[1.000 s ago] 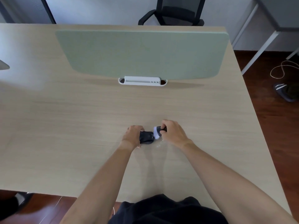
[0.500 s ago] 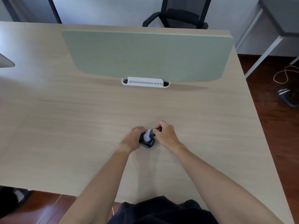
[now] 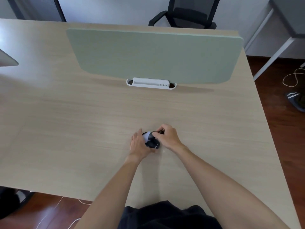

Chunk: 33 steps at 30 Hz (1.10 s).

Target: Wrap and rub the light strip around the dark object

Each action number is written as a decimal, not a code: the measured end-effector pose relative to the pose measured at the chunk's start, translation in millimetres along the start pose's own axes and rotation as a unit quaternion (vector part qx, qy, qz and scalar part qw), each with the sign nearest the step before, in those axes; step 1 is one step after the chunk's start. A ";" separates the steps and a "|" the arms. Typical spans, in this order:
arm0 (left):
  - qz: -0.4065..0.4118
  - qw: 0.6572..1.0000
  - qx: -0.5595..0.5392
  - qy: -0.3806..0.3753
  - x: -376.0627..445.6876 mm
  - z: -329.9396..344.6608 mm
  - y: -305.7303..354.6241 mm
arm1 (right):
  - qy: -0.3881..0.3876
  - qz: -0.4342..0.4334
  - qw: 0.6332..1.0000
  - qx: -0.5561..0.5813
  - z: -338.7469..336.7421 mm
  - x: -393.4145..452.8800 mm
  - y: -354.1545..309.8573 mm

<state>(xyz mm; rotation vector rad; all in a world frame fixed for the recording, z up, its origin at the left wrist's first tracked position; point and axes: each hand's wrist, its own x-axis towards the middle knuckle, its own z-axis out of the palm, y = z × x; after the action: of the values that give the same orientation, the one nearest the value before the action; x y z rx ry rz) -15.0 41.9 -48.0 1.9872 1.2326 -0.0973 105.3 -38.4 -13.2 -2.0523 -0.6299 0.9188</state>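
Left hand: our left hand cups one side of the rolled sock bundle, fingers curled round it.
Right hand: our right hand pinches the bundle's far end between thumb and fingertips.
Sock bundle: we count one dark roll with a white patch, lying on the desk between both hands, near the front middle.
Holder: we see one white tray at the foot of the green divider panel; we cannot tell what is in its end slots.
Beyond: one black chair behind the desk; one dark slipper and one pale cable on the floor at right.
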 end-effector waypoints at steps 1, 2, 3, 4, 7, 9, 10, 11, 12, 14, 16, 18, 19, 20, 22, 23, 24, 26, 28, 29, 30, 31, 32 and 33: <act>-0.002 1.000 -0.008 -0.002 0.7 -1.4 0.8 | -0.009 -0.004 1.000 -0.019 1.8 1.7 0.4; -0.004 1.000 -0.012 -0.003 0.8 -2.4 0.9 | -0.002 -0.011 0.999 -0.048 2.2 3.2 0.6; -0.006 1.000 -0.011 -0.004 1.3 -2.6 -0.3 | 0.020 -0.019 0.996 -0.083 1.6 4.6 0.8; -0.008 1.000 -0.007 -0.006 1.6 -2.8 -1.5 | 0.047 -0.027 0.991 -0.121 0.0 6.3 1.5; -0.015 1.000 -0.006 -0.006 1.0 -2.7 -1.9 | 0.104 -0.058 0.982 -0.147 -3.5 8.7 -2.2; -0.016 1.000 -0.012 -0.005 1.0 -3.8 0.7 | 0.087 -0.062 0.992 -0.073 -1.3 9.2 -9.0; -0.018 1.000 -0.013 -0.007 0.9 -4.6 2.6 | 0.059 -0.052 0.996 -0.041 1.2 10.0 -11.4; -0.022 1.000 -0.014 -0.011 1.1 -5.2 4.0 | 0.024 -0.041 0.999 -0.026 3.8 11.1 -12.3; -0.024 0.999 -0.017 -0.017 1.6 -5.8 5.0 | -0.007 -0.030 0.999 -0.030 6.5 12.7 -10.8; -0.021 0.999 -0.030 -0.027 2.1 -7.6 5.7 | -0.017 -0.017 0.998 -0.054 8.7 15.5 -4.2; -0.021 0.999 -0.042 -0.024 2.7 -7.9 4.9 | 0.033 -0.009 0.995 -0.090 5.5 16.3 1.1; -0.025 0.998 -0.054 -0.022 1.9 -8.2 5.2 | 0.085 -0.021 0.986 -0.142 1.3 17.1 3.3; -0.026 0.998 -0.060 -0.023 1.8 -7.9 5.3 | 0.098 -0.034 0.984 -0.142 0.5 17.4 2.2; -0.025 0.997 -0.065 -0.025 1.7 -7.8 5.7 | 0.100 -0.042 0.987 -0.120 1.0 17.6 0.2; -0.026 0.997 -0.073 -0.027 2.1 -7.9 6.5 | 0.067 -0.030 0.996 -0.049 4.5 17.4 -5.1; -0.030 0.996 -0.074 -0.028 2.1 -8.4 7.2 | 0.034 -0.017 0.999 -0.021 7.1 17.3 -6.6; -0.035 0.996 -0.076 -0.029 1.7 -9.0 8.0 | 0.002 -0.005 1.000 -0.011 10.3 17.6 -6.1; -0.038 0.996 -0.077 -0.031 0.9 -9.8 8.8 | -0.020 -0.001 0.999 -0.034 15.8 17.6 -2.3; -0.034 0.996 -0.081 -0.031 0.6 -9.7 9.2 | 0.033 -0.001 0.997 -0.071 15.9 16.3 -0.4; -0.031 0.996 -0.081 -0.031 0.5 -9.2 9.2 | 0.067 -0.002 0.993 -0.096 14.4 15.8 0.4; -0.029 0.996 -0.081 -0.030 0.5 -9.1 9.0 | 0.093 -0.011 0.988 -0.121 12.9 16.0 0.4; -0.027 0.996 -0.081 -0.030 0.6 -8.8 8.5 | 0.108 -0.024 0.985 -0.135 12.1 16.3 -1.0; -0.026 0.996 -0.080 -0.030 1.0 -8.4 7.8 | 0.114 -0.038 0.984 -0.130 12.0 16.0 -3.4; -0.023 0.996 -0.077 -0.029 1.1 -8.1 7.4 | 0.113 -0.048 0.987 -0.107 12.9 16.0 -5.5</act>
<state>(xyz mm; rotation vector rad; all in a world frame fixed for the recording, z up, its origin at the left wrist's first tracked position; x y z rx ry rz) -11.1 46.3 -38.7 1.8114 1.2122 -0.0813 104.4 -18.4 -20.5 -2.2546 -0.7221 0.5721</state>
